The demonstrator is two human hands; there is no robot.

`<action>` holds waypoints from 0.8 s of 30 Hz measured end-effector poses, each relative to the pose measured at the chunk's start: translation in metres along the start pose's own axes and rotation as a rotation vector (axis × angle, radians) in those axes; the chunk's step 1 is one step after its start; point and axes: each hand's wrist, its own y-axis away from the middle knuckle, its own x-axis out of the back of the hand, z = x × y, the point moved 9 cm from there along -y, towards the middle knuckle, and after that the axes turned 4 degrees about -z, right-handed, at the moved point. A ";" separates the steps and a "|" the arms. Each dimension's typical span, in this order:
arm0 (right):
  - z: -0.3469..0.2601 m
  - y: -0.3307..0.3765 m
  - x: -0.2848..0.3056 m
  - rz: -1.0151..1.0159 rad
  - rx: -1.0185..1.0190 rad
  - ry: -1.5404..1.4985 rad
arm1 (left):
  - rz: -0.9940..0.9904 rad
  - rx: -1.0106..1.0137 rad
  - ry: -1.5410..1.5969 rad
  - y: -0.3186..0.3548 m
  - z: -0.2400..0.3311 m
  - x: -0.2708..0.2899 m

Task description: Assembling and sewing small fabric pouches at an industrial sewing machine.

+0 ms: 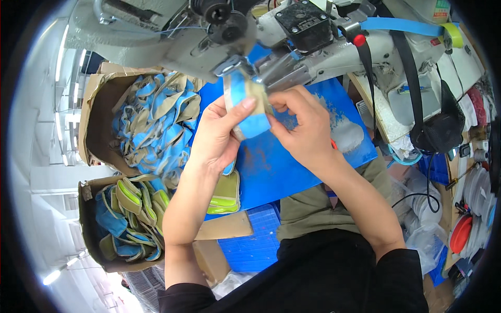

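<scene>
Both hands are at a curved blue and beige fabric piece (254,125) under the working end of a sewing machine (236,65). My left hand (216,128) grips its left side, with the thumb lying across the beige face. At its right edge my right hand (303,121) has thumb and fingers pinched together on the fabric. The piece stands tilted above the blue work surface (266,172), its upper end reaching the metal parts of the machine. Motion blurs that upper end, and the contact there cannot be made out.
To the left, a cardboard box (99,125) holds many blue and beige pieces. Below it, another box (86,224) contains similar parts with lime-green edges. Green-edged pieces (225,190) are stacked beside my left forearm. A blue tape (399,25) runs along the machine at upper right.
</scene>
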 end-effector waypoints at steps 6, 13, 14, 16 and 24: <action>0.007 0.001 -0.008 -0.023 -0.018 -0.033 | 0.001 -0.101 -0.129 -0.003 0.003 0.000; 0.014 0.008 -0.011 0.002 -0.062 -0.062 | -0.028 -0.100 -0.055 -0.004 -0.001 -0.001; 0.016 0.008 -0.011 0.008 -0.088 -0.060 | -0.022 -0.087 -0.052 -0.004 0.000 -0.002; 0.020 0.006 -0.011 0.009 -0.132 -0.145 | -0.019 -0.082 -0.041 -0.009 0.000 0.000; 0.035 0.004 -0.016 0.017 -0.427 -0.467 | 0.038 -0.047 -0.088 -0.008 0.006 -0.007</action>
